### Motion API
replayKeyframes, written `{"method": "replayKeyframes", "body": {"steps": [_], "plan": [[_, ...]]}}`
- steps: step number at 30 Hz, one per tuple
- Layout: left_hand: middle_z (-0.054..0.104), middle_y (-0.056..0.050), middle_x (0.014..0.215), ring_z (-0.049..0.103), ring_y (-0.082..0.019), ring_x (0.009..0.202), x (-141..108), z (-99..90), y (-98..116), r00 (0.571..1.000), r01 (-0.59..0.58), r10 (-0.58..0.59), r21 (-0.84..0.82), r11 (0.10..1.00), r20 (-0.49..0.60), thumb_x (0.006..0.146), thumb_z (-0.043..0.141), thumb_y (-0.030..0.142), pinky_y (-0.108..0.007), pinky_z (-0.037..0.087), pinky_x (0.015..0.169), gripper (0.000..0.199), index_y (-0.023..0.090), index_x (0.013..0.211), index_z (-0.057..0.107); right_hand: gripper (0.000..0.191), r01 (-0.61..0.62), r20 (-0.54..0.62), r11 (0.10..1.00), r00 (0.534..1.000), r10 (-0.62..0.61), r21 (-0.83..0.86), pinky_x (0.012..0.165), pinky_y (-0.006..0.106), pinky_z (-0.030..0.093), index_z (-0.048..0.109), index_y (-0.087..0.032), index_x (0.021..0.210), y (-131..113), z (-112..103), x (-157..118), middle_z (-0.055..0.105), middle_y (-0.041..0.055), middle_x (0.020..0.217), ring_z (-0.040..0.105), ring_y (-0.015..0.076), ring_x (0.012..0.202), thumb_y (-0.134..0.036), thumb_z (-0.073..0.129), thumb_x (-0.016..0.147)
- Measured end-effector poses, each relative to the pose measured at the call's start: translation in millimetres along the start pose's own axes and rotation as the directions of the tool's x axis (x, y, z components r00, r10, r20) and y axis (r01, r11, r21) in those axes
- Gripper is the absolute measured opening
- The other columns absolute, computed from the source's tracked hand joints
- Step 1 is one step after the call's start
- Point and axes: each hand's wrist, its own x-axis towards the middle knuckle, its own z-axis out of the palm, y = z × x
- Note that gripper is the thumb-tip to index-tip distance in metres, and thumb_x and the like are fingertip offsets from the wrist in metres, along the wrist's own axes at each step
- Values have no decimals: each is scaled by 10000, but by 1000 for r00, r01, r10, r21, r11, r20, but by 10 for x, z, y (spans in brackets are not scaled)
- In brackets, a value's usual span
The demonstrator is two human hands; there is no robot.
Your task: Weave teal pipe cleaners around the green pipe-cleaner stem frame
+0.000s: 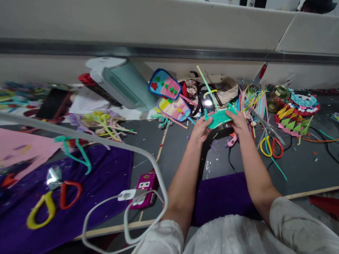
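Note:
Stretched between both hands is a teal fuzzy piece [220,119] that looks made of pipe cleaners, with short ends sticking up at its sides. My left hand [202,128] grips its left end, and my right hand [239,121] grips the right end. Behind it a pale green pipe cleaner [206,84] stands up at a slant; I cannot tell whether it is joined to the teal piece. Just below my right hand lies a pink glue gun [233,140] with a dark cord. Two decorated fuzzy panels [174,110] lie beyond my left hand.
Yellow-and-red scissors [272,146] lie at right beside a bundle of pipe cleaners [254,100] and a glass jar [278,98]. More scissors [54,197] rest on purple cloth [106,176] at left. A magenta power strip [144,190], white cable [156,165] and teal-grey appliance [124,83] stand nearby.

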Motion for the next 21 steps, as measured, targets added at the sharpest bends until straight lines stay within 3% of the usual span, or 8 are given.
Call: {"method": "replayKeyframes", "body": {"steps": [5, 10, 14, 21], "plan": [[794, -79, 915, 758, -211, 823, 18, -17, -9, 999, 28, -30, -44, 999, -42, 639, 911, 217, -318, 616, 833, 383, 136, 978, 751, 433, 28, -56, 999, 998, -27, 22, 544, 256, 539, 664, -200, 780, 30, 42, -4, 688, -46, 631, 634, 132, 579, -386, 910, 476], [794, -105, 964, 758, -245, 929, 26, -65, -17, 997, 59, -61, -36, 998, -50, 683, 875, 181, -350, 603, 903, 350, 125, 1006, 753, 448, -15, -23, 1000, 1000, 15, 5, 529, 262, 528, 666, -196, 779, 1, 11, -15, 681, -46, 625, 616, 130, 557, -389, 914, 459], [795, -91, 945, 759, -216, 860, 21, -86, 3, 998, 46, -47, -18, 999, -41, 725, 853, 207, -321, 622, 829, 297, 134, 995, 753, 440, -40, 8, 999, 999, 40, -14, 544, 264, 544, 682, -200, 829, -2, -18, 2, 712, -31, 676, 635, 133, 588, -458, 888, 539], [791, -90, 920, 759, -221, 896, 42, -120, -8, 995, 63, -66, -42, 997, -73, 755, 827, 180, -341, 602, 899, 264, 124, 1001, 748, 387, -32, -70, 999, 997, 30, -33, 557, 272, 559, 692, -186, 796, 57, 6, 46, 701, -23, 637, 645, 141, 586, -471, 862, 597]]}}
